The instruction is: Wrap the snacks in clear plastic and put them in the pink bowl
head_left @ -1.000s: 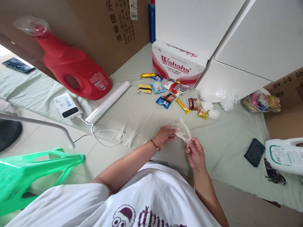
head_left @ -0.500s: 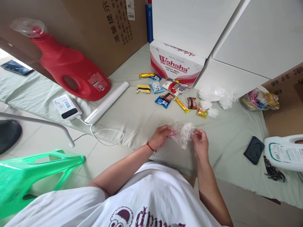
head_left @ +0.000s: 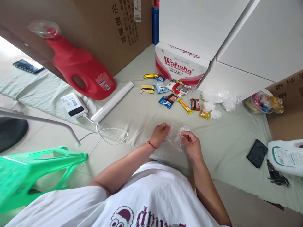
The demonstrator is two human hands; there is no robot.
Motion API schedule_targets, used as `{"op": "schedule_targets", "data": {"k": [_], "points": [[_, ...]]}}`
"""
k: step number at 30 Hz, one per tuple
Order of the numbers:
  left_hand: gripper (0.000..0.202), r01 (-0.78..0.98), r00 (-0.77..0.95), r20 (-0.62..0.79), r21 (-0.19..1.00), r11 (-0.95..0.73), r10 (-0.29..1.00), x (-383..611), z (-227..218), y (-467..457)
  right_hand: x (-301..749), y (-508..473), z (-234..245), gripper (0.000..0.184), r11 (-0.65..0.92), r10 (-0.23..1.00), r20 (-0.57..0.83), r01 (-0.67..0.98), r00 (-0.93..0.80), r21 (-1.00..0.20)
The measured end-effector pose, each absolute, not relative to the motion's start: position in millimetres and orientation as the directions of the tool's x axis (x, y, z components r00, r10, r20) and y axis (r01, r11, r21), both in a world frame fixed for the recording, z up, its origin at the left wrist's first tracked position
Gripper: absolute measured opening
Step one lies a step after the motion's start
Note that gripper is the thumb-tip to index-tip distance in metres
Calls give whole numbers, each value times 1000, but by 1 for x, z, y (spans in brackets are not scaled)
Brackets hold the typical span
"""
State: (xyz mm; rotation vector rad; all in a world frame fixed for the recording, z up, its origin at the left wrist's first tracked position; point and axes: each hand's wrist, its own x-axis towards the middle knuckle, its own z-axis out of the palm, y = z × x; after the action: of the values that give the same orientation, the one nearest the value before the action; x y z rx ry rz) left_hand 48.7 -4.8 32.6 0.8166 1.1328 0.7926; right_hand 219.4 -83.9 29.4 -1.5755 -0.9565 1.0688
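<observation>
Between my hands, a crumpled piece of thin clear plastic film (head_left: 174, 136) is stretched loosely over the bed sheet. My left hand (head_left: 161, 134), with a red cord on its wrist, pinches the film's left edge. The fingers of my right hand (head_left: 191, 143) are closed on its right side. Whether the film is a bag or a cover I cannot tell. Beyond the hands lie several wrapped snacks, among them a yellow bar (head_left: 185, 106), a blue packet (head_left: 165, 102) and a brown packet (head_left: 195, 104). A heap of crumpled clear plastic (head_left: 222, 97) sits to their right.
A Wahaha carton (head_left: 181, 64) stands behind the snacks. Leftward are a white roll (head_left: 112, 101), a power bank (head_left: 74, 105) with cable and a red jug (head_left: 86, 74). On the right are a snack tub (head_left: 262, 102), a black pouch (head_left: 257, 153) and a white bottle (head_left: 287, 156).
My right hand has moved left, closer to my left hand, and the film between them is more bunched. The view has shifted slightly; the snacks lie as before.
</observation>
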Motion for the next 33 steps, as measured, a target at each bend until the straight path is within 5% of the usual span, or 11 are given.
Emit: {"op": "schedule_targets", "data": {"k": [5,9,11,14,19,22,27,33], "points": [[24,-226,33,-465,859,460,885,44,27,5,256,-115,27,31,-165,827,-106,57,552,-985],[24,-277,0,-465,851,446,886,43,25,9,301,-153,12,43,-327,715,-246,3,655,-945],[25,-285,13,-452,853,437,892,45,25,8,320,-165,12,46,-452,653,-250,102,715,-886],[29,-286,70,-399,870,401,914,48,25,3,328,-161,29,43,-490,608,-25,350,794,-799],[28,-245,145,-332,901,359,932,50,26,-8,284,-90,56,47,-140,898,173,634,405,-761],[23,-204,177,-305,919,338,936,44,26,-13,249,-38,44,54,-34,970,145,697,196,-717],[15,-70,148,-378,918,391,914,27,28,-15,217,2,23,18,29,999,13,616,-31,-787],[33,-55,62,-366,928,369,929,28,28,5,219,-15,43,15,286,949,304,619,-79,-731]]}}
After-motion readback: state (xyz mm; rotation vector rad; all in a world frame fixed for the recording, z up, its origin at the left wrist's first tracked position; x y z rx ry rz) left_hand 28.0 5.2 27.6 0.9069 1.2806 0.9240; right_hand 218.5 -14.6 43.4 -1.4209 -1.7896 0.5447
